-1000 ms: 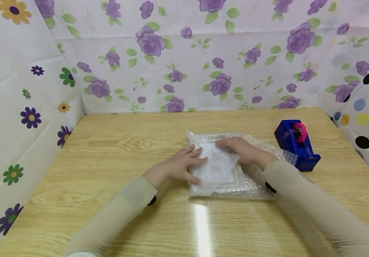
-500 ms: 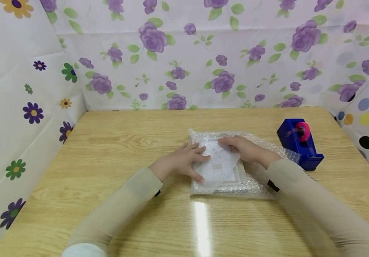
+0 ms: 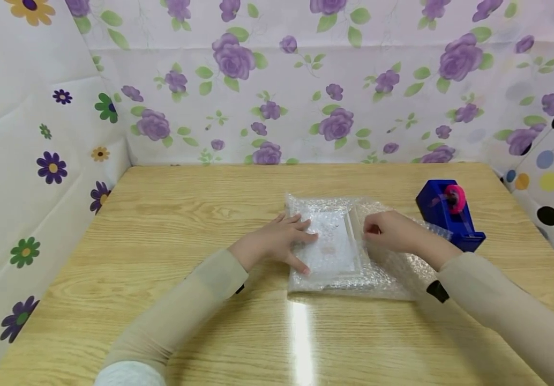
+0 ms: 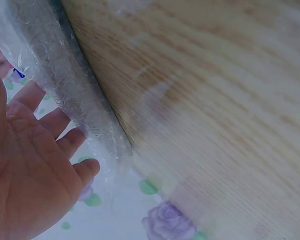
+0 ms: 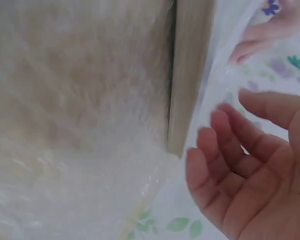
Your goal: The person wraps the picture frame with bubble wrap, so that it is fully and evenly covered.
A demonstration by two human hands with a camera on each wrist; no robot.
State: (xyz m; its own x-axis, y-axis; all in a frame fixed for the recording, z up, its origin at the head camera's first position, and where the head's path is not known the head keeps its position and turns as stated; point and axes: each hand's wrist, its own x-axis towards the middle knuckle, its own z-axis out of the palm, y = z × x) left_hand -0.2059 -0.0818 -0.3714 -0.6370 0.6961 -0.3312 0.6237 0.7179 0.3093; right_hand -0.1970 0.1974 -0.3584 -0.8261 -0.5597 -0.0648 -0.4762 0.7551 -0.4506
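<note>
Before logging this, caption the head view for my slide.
Left hand spread over a partly bubble-wrapped frame, right hand near its edge, blue tape dispenser beyond.

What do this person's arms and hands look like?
The left hand and right hand are ordinary human hands without gloves. The left sleeve and right sleeve are plain beige, reaching the wrists. White cloth shows at the left one's upper end. Small black pieces show under both near the wrists, too little seen to identify.
</note>
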